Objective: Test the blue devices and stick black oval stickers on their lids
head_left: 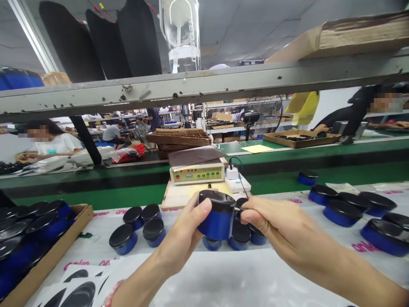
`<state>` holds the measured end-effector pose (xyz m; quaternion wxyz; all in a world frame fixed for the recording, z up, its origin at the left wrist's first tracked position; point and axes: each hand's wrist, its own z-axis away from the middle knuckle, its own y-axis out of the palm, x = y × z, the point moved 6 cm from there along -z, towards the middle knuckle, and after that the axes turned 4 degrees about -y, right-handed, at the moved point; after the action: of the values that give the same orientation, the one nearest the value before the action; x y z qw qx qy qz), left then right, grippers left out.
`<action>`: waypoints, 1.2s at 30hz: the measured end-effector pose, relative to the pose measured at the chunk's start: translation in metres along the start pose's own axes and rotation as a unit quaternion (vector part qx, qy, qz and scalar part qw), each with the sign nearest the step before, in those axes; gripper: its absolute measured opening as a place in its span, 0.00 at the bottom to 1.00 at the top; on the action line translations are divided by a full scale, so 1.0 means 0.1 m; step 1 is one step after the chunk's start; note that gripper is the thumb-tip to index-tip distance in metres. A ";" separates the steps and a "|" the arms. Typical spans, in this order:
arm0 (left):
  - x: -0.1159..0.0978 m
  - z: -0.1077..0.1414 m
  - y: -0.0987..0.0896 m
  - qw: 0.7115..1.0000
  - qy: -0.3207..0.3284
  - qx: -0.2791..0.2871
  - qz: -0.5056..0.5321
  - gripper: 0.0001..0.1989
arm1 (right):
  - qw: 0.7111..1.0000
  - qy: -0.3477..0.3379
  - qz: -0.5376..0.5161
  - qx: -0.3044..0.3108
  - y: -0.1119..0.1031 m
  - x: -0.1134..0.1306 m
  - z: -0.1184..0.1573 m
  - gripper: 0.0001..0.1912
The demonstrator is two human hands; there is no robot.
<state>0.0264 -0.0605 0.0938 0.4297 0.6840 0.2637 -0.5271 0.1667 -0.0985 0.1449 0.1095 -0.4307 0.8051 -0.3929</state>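
Observation:
My left hand (182,232) grips a round blue device with a glossy black lid (215,219), its fingers hidden behind it. My right hand (275,217) pinches a small black cable plug (238,209) between thumb and fingers, right at the device's side. A thin black cable (242,183) rises from that plug to a white adapter (232,173). Several similar blue-and-black devices (241,234) stand on the white-covered bench (255,273) just below my hands, and more (341,213) stand to the right.
A green-lit test box (196,174) sits beyond my hands on a board. A cardboard tray (47,251) of devices lies at left, and printed sheets (76,290) lie at bottom left. A green conveyor (281,183) and a metal shelf beam (191,89) cross behind, with co-workers beyond.

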 end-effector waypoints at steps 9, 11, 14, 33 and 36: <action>-0.08 0.14 0.02 0.937 0.159 -0.080 -0.299 0.26 | 0.993 -0.030 0.111 -0.041 0.04 0.16 0.12 0.13; -0.13 0.18 0.06 0.896 0.193 -0.081 -0.391 0.30 | 0.999 0.006 0.034 0.003 0.13 0.07 0.15 0.11; -0.23 0.27 0.23 0.765 0.310 -0.085 -0.558 0.32 | 0.992 0.070 -0.081 0.062 0.29 -0.11 0.26 0.09; -0.19 0.71 0.63 0.558 0.563 -0.075 -0.605 0.12 | 0.990 -0.033 -0.117 -0.070 0.29 0.04 0.40 0.09; -0.24 0.69 0.65 0.550 0.554 -0.075 -0.620 0.13 | 0.990 -0.028 -0.126 -0.064 0.31 0.04 0.43 0.08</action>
<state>0.0377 -0.1501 0.1316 -0.1854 0.4723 0.8472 -0.1579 0.1672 -0.1152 0.0940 0.0542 -0.5456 0.7644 -0.3392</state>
